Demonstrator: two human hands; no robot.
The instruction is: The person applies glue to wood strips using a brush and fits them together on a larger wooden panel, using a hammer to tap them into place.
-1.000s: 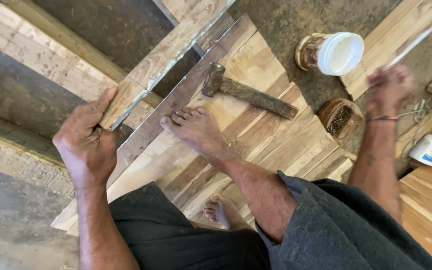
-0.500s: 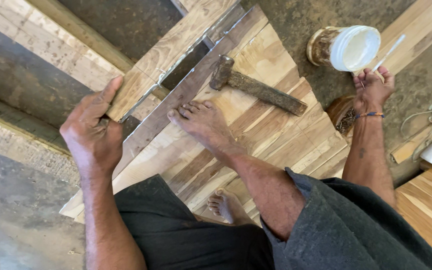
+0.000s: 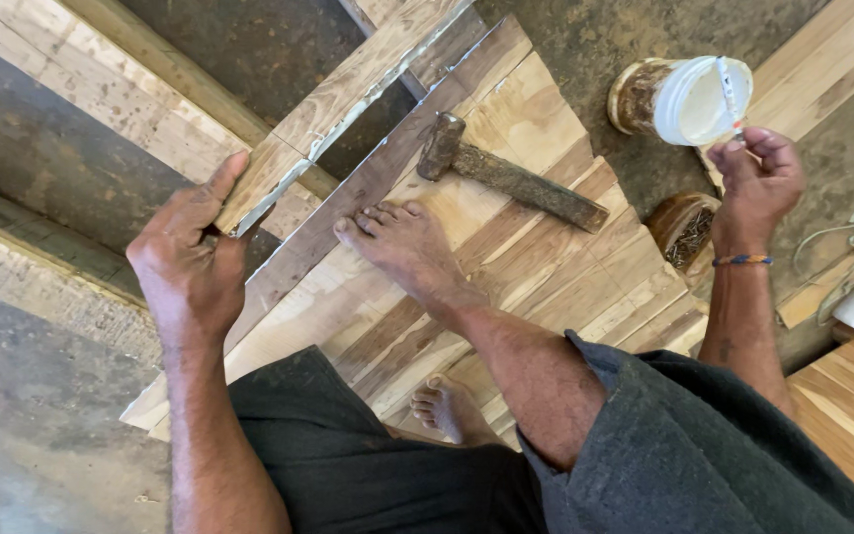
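Both hands are occupied. A narrow wooden strip [image 3: 348,109] is gripped at its near end by the left hand [image 3: 190,262], thumb along the top, the arm stretched forward; a pale line shows along the strip's edge. A thin white stick [image 3: 728,89] is pinched by the right hand [image 3: 758,178] and its end is held over the white tub [image 3: 694,99]. It seems that glue is being taken for the strip. A bare foot [image 3: 402,242] is pressed on the wooden panel [image 3: 516,257], beside a hammer [image 3: 506,173]. A steady stick is needed next.
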